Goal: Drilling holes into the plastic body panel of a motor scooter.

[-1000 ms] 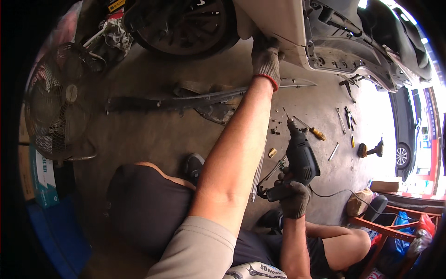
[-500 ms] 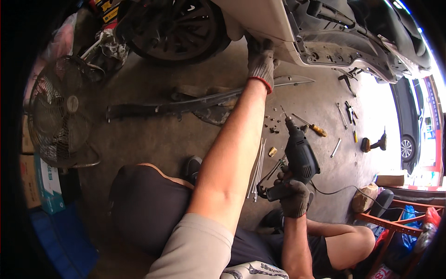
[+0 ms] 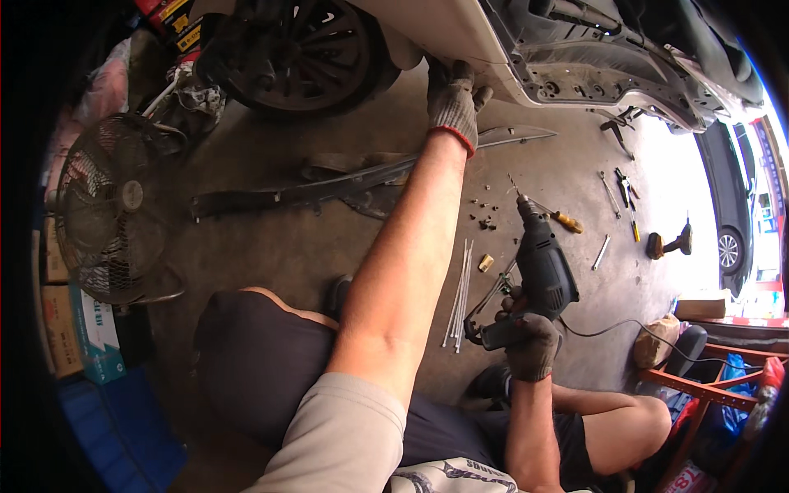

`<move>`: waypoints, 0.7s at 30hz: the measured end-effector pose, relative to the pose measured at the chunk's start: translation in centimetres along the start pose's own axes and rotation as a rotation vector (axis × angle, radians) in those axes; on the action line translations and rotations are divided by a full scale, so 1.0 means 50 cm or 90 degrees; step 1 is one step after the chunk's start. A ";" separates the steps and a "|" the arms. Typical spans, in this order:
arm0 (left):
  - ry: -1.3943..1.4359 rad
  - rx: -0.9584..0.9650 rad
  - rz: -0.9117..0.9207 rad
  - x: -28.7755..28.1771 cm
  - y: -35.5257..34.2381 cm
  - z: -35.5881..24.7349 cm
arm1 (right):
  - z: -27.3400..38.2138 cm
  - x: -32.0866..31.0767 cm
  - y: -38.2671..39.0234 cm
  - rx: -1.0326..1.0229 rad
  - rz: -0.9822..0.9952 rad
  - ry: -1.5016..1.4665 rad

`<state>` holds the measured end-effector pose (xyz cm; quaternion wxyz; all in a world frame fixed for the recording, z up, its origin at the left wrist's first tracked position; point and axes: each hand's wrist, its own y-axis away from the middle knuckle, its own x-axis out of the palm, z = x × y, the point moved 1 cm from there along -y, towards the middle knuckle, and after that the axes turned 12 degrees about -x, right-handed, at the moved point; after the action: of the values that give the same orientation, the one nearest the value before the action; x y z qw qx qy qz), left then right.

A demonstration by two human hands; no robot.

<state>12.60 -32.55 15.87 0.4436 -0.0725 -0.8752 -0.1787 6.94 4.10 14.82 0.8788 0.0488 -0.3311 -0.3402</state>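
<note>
While the gloved left hand [image 3: 450, 97] reaches up and grips the lower edge of the white car body panel [image 3: 460, 37] beside the wheel [image 3: 308, 49], the gloved right hand [image 3: 532, 345] stays low, closed around the handle of a corded drill [image 3: 538, 271]. The drill's long axis runs up and slightly left, its bit aimed toward the panel edge, which lies well above and left of it. Of the two hands, the left is the one on the panel. Between drill and panel the concrete floor [image 3: 271, 246] holds loose screws [image 3: 485, 220], a screwdriver [image 3: 563, 220], a bundle of thin rods [image 3: 460, 287] and a long dark trim strip [image 3: 329, 185]; a fan [image 3: 115, 205] stands far left
</note>
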 end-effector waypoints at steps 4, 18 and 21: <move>-0.005 -0.046 0.056 -0.024 -0.002 0.000 | 0.003 -0.002 0.000 0.002 0.015 -0.002; 0.013 -0.046 0.071 -0.025 0.005 -0.004 | 0.003 0.003 0.008 0.012 0.009 -0.011; -0.007 -0.049 0.058 -0.026 -0.003 -0.008 | 0.002 0.011 0.008 0.010 0.012 -0.005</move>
<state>13.63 -32.77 15.03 0.4436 -0.1304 -0.8658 -0.1912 7.42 4.06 15.31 0.8803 0.0513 -0.3377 -0.3291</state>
